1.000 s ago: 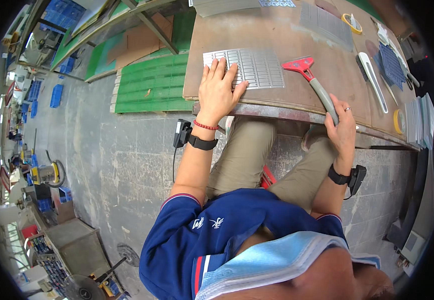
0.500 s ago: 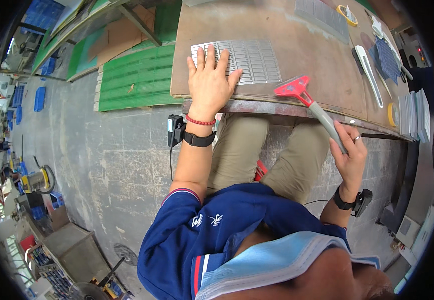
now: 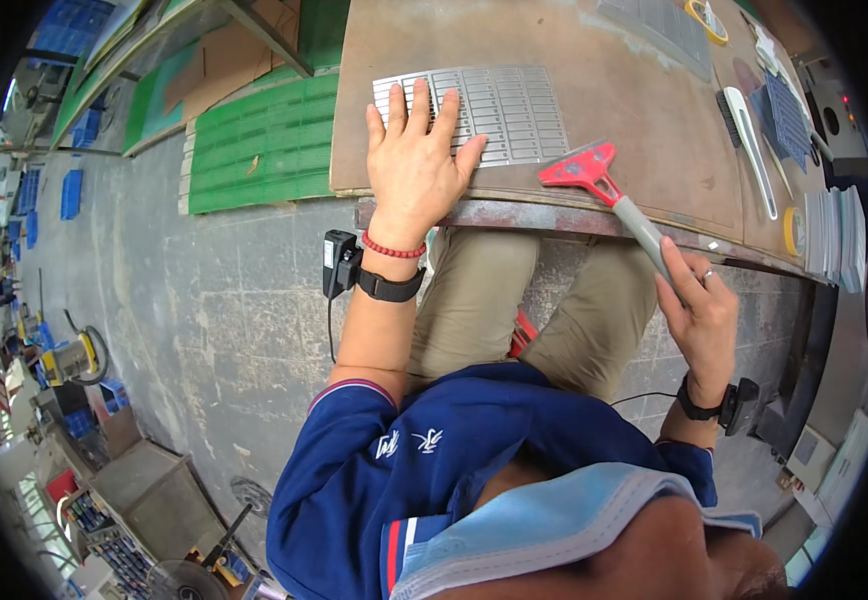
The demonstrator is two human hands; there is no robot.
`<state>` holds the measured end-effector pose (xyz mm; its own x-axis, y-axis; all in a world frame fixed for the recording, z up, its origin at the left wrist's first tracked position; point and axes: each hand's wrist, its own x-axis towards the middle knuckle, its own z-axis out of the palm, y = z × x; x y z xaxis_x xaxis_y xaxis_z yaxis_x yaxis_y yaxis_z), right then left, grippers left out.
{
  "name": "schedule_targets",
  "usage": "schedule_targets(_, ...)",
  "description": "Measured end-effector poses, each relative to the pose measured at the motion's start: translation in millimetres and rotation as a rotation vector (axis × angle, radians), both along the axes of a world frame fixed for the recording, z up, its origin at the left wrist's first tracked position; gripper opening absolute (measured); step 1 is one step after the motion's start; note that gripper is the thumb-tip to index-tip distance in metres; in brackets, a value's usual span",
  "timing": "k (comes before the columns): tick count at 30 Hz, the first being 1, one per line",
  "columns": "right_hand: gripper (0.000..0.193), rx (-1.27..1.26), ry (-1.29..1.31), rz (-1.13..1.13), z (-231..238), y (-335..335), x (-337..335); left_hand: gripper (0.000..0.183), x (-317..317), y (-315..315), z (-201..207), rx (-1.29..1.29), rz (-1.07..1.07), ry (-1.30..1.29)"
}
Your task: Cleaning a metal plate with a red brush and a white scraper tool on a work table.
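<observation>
A thin silvery metal sheet (image 3: 514, 115), marked into rows of small rectangular pieces, lies flat on the brown worktable near its front edge. My left hand (image 3: 416, 160) rests on the left part of the sheet, fingers spread and palm down. In my right hand (image 3: 699, 305) is the grey handle of a scraper (image 3: 639, 232) with a red head. The scraper's head is over the table beside the sheet's near right corner; whether its blade touches the sheet I cannot tell.
On the table's right side lie a white-handled brush (image 3: 749, 150), a blue perforated mat (image 3: 784, 118), a roll of yellow tape (image 3: 792, 230) and a stack of thin sheets (image 3: 836, 240). Another tape roll (image 3: 706, 20) sits by clear plastic sheets (image 3: 659, 35) farther back. A green slatted pallet (image 3: 264, 145) is left of the table.
The scraper's head has shifted slightly left, closer to the sheet's near right corner. My left hand stays spread on the sheet. The whole view has moved a little.
</observation>
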<state>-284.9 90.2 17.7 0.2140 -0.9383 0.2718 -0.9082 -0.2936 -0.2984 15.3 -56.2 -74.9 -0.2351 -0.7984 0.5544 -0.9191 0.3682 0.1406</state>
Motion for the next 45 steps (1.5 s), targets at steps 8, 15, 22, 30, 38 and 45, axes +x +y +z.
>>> schedule_targets(8,0.045,-0.009,0.023,-0.004,-3,-25,7,0.054,0,0,0,0.005,-0.01,-0.015)
schedule_targets(15,0.041,-0.049,0.048,0.005,-3,-67,12,0.055,0,0,0,0.021,-0.011,-0.019)
schedule_targets(22,0.038,-0.094,0.058,0.055,-4,-86,17,0.055,0,0,-1,0.014,-0.001,-0.016)
schedule_targets(30,0.039,-0.125,-0.002,0.05,-8,-30,6,0.055,-3,1,-6,0.022,0.022,-0.009)
schedule_targets(38,0.046,-0.088,0.033,0.007,-7,4,11,0.055,2,0,-6,0.014,0.02,-0.005)
schedule_targets(45,0.036,-0.159,0.111,0.027,-21,-71,16,0.056,1,0,-4,0.024,0.007,-0.015)
